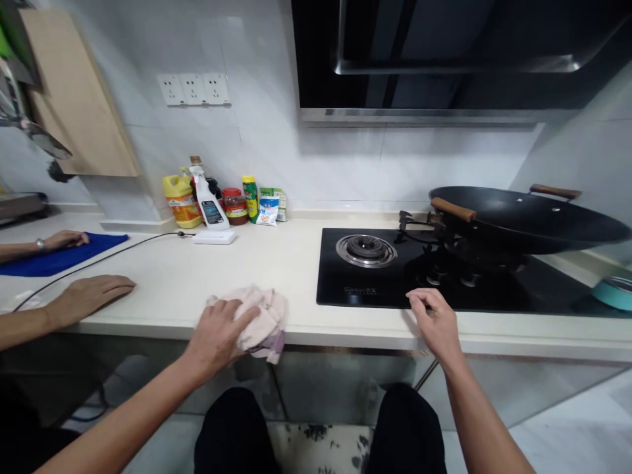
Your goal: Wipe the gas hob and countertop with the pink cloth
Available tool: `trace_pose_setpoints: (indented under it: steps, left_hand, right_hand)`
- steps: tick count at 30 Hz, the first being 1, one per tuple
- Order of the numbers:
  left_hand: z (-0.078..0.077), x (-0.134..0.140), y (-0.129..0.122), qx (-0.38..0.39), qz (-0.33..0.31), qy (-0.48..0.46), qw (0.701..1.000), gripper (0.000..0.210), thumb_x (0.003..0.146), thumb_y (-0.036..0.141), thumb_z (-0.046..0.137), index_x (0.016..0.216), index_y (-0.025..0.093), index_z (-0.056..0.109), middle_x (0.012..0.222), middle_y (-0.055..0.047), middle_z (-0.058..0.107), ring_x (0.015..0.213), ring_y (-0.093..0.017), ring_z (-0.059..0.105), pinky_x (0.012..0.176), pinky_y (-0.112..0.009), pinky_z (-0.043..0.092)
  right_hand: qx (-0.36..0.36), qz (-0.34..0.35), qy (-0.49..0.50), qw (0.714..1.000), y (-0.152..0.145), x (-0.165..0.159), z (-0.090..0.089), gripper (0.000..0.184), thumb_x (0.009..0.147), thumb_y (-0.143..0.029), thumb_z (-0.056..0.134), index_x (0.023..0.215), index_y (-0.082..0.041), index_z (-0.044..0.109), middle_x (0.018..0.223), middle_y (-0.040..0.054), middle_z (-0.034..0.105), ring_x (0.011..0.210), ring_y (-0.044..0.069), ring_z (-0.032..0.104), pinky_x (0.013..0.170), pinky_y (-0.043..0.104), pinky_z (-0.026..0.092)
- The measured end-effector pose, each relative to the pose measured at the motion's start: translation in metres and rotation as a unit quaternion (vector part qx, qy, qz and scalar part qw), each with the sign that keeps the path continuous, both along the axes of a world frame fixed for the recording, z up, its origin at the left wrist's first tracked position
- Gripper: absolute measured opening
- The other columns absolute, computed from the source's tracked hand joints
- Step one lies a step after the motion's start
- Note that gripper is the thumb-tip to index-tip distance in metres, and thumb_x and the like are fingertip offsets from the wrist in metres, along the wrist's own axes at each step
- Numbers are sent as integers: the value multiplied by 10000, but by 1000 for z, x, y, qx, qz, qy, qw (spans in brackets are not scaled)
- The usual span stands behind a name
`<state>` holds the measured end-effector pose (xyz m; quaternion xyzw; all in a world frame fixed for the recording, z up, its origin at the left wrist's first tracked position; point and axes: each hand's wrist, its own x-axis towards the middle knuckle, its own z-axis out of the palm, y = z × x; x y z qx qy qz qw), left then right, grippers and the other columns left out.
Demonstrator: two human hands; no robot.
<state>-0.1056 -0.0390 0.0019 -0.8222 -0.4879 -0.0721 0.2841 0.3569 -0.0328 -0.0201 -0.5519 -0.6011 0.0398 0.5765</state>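
My left hand [222, 332] grips a crumpled pale pink cloth [264, 316] at the front edge of the white counter [301, 276]. A purple corner of the cloth hangs over that edge. My right hand [434, 322] is closed, fingers curled and thumb against them, with nothing visible in it. It hovers by the front edge of the black glass cooktop [385, 296]. On the cooktop's left side is a round burner [367, 250]; its right part carries a large black wok [523, 224] with wooden handles.
Another person's two hands lie on the counter at left, one on a blue cloth [93, 247]. A black cable [113, 249] runs to a white block [214, 237]. A spray bottle [208, 197], yellow jug [180, 201] and jars stand along the wall. A range hood [434, 115] hangs above.
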Motion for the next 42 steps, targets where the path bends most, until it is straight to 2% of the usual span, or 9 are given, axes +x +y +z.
trace_pose_setpoints:
  steps: [4,10,13,16,20,25,30,35,42]
  left_hand:
    - [-9,100,-1,-6,-89,-38,995,500,795,381,716,1279,282,640,1175,-173,591,998,-349,535,861,-491,412]
    - [-20,251,-2,-6,-190,-79,979,318,976,283,490,1273,281,605,1036,-127,610,931,-289,544,777,-435,411]
    - [-21,306,-1,-37,-210,-89,973,278,996,284,455,1203,225,631,1034,-116,611,928,-274,546,744,-410,417]
    - [-18,335,0,-56,-210,-89,972,287,988,251,453,1211,175,617,1061,-134,620,949,-282,556,766,-421,440]
    - [-9,319,-1,-103,-284,-103,948,502,902,337,618,1359,163,510,1194,-176,605,1039,-329,566,846,-470,471]
    - [9,247,-2,-272,-376,-265,845,754,844,387,728,1470,166,370,1440,-174,519,1314,-291,494,1099,-428,410]
    - [32,186,14,-359,-295,-367,806,332,889,244,599,1220,250,625,1243,-55,674,1124,-208,634,1007,-344,484]
    - [51,157,59,-311,-210,-496,783,254,888,365,569,1038,194,683,1051,-61,741,973,-213,677,905,-348,525]
    - [58,141,129,-268,-134,-474,828,338,847,464,559,992,190,695,964,-49,751,858,-204,680,804,-317,526]
  right_hand:
    - [22,-26,65,997,-20,-2,-3,258,954,-403,526,876,-212,681,988,50,656,944,198,614,840,338,471]
    - [57,27,-37,997,-60,-16,-4,167,965,-336,535,980,-244,674,1063,61,628,1011,207,612,883,368,493]
    - [44,54,-95,993,-69,-18,-3,247,966,-361,523,1170,-257,617,1193,87,596,1129,234,580,975,424,485]
    - [16,42,-135,990,-70,-10,-14,462,945,-445,543,1359,-247,487,1325,118,547,1251,279,515,1051,495,446]
    - [2,11,-209,978,-65,9,-35,682,924,-509,569,1497,-240,315,1439,137,482,1343,316,450,1102,550,383]
    - [-44,17,-330,943,-60,4,-32,826,857,-609,640,1536,-279,305,1445,161,480,1347,361,442,1102,594,330]
    - [-75,-54,-396,913,-39,-42,-18,722,750,-652,733,1372,-327,565,1413,206,493,1293,450,444,1000,645,361]
    - [-126,-50,-386,912,-22,-79,1,555,870,-643,584,1280,-270,611,1507,180,433,1388,453,326,1060,655,285]
    - [-185,34,-364,912,28,-65,36,442,1008,-536,380,1214,-224,616,1352,128,564,1227,288,496,1040,456,351]
